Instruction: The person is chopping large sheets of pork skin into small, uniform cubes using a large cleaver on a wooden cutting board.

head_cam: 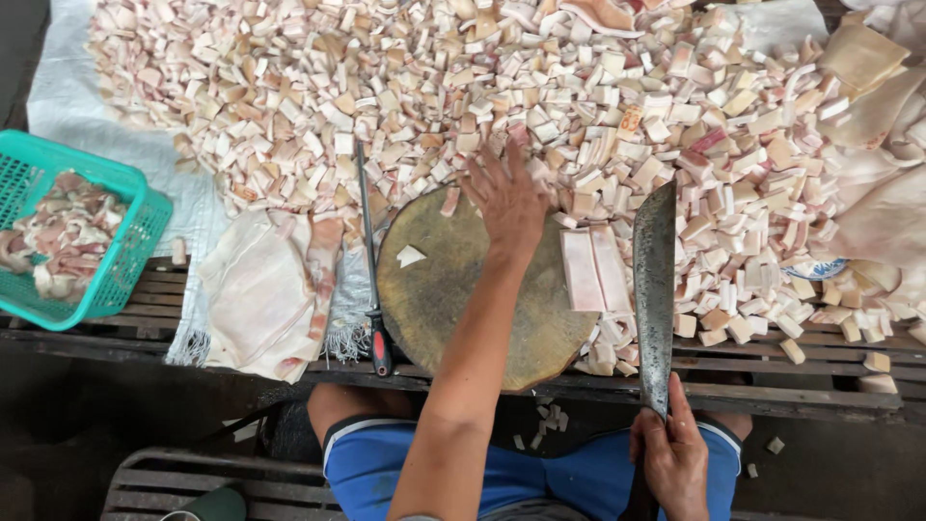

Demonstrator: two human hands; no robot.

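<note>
The left hand (pixel 508 201), fingers spread flat, rests at the round chopping block's (pixel 434 299) far edge against the heap of cut pieces (pixel 540 96); the right hand (pixel 672 453) grips a cleaver (pixel 655 289), blade parked clear alongside.

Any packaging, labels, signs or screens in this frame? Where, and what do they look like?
No labels, signs or screens.
Nearest to packaging: white woven sack sheet, spread under the cut pieces, frayed edge at left.
Teal plastic basket, far left, rectangular, mesh-walled, holding scraps.
</note>
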